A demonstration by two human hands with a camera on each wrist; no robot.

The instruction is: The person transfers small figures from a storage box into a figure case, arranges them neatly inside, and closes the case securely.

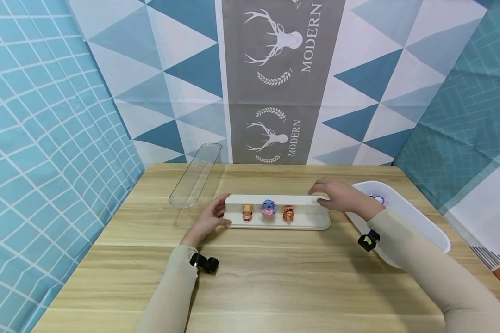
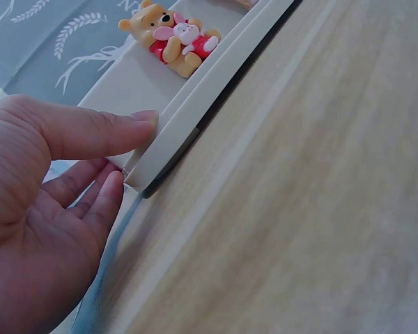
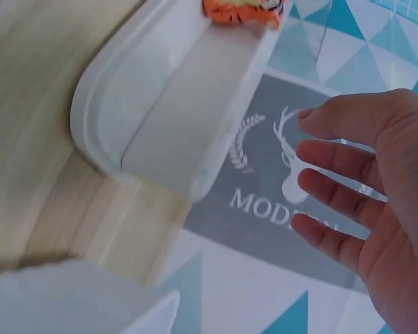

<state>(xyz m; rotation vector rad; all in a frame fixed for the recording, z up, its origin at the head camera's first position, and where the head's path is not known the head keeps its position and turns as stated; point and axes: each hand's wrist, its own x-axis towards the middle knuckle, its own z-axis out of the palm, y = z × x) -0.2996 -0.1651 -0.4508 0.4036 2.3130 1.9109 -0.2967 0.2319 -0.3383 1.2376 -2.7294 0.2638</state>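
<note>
Blue-and-white triangle backdrop with a grey deer "MODERN" banner [image 1: 280, 83] hangs behind a light wooden desk [image 1: 275, 277]. White display stand [image 1: 277, 210] sits mid-desk, long side facing the person, three small figures on its step: a yellow bear figure [image 1: 247, 212], a blue figure [image 1: 268, 209], an orange tiger figure [image 1: 289, 212]. Left hand [image 1: 210, 217] is at the stand's left end, thumb laid on the base edge, other fingers [image 2: 101, 202] straight and relaxed beside it, not clamped. Right hand [image 1: 337, 194] is at the stand's right end, fingers spread apart and straight; right wrist view shows a gap between palm and stand. Clear plastic cover [image 1: 195, 175] lies on the desk, back left. White tub [image 1: 404, 222] sits right, a small purple figure [image 1: 378, 200] inside.
</note>
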